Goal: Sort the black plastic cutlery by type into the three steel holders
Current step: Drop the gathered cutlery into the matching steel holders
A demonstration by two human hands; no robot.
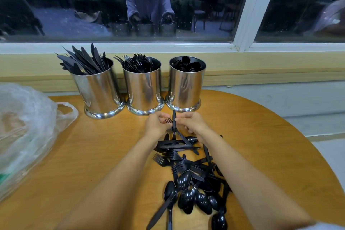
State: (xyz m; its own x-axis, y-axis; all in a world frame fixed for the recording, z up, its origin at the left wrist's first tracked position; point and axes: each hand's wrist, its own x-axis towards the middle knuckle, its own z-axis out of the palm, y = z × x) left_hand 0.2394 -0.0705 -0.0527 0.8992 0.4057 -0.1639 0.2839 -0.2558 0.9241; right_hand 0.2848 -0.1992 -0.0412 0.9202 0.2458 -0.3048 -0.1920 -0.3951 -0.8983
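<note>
Three steel holders stand in a row at the table's far edge: the left holder [97,91] has knives, the middle holder [144,89] has forks, the right holder [184,87] has spoons. A pile of black cutlery [192,177] lies between my forearms. Just in front of the holders, my left hand [155,127] grips a black fork [168,120], its tines poking out between the fingers. My right hand [193,123] pinches a black knife [174,120] that stands almost upright between the two hands.
A crumpled clear plastic bag [26,127] covers the table's left side. The round wooden table [261,145] curves away at the right. A window sill and glass rise directly behind the holders.
</note>
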